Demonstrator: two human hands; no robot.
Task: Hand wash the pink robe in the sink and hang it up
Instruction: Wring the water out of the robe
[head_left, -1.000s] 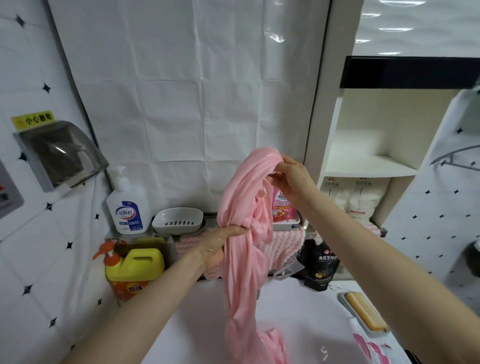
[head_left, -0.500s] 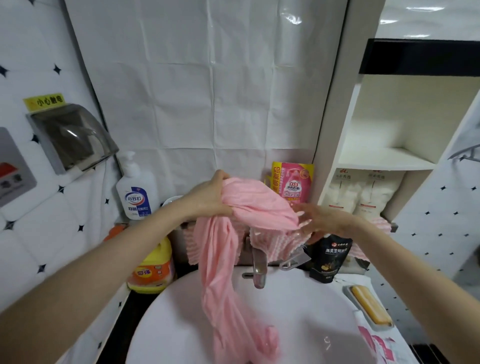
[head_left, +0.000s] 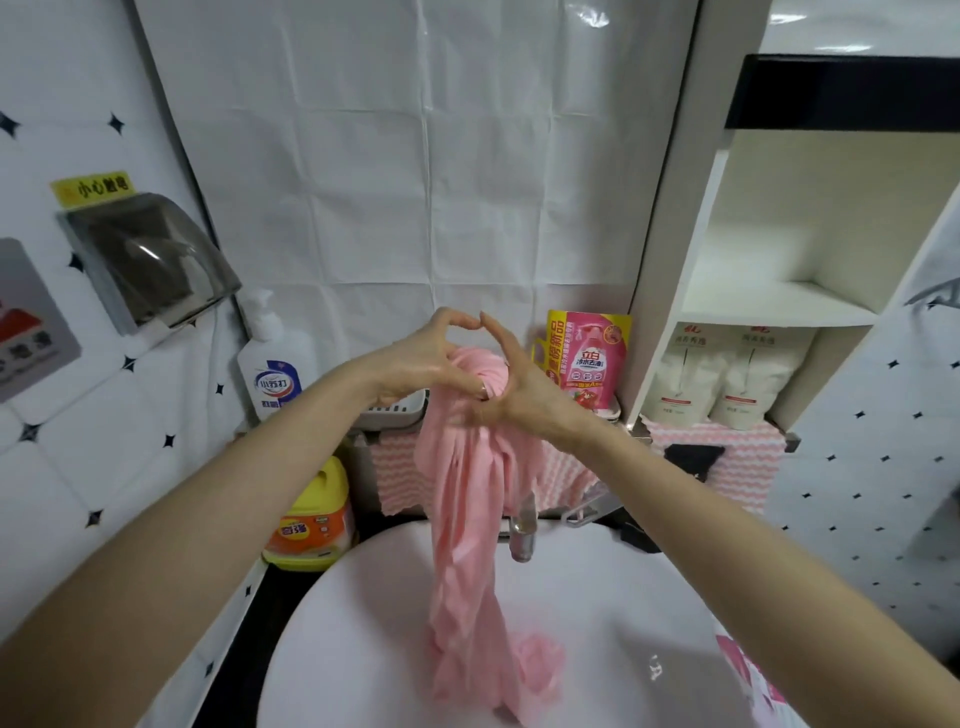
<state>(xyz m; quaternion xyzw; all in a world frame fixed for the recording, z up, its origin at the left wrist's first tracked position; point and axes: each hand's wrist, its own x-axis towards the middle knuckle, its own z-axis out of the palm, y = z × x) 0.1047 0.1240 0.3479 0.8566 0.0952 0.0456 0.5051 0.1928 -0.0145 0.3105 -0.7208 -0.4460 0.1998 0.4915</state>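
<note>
Two hands (head_left: 415, 364) (head_left: 524, 400) tight round pink robe (head_left: 467, 519)

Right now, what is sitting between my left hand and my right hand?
In the head view, the twisted top of the pink fabric robe is gripped between your left hand and right hand.

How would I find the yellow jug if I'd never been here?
Start at the white sink. Look just beyond its left rim. The yellow jug stands there: squat, with an orange label, unlike the tall white pump bottle above it.
</note>
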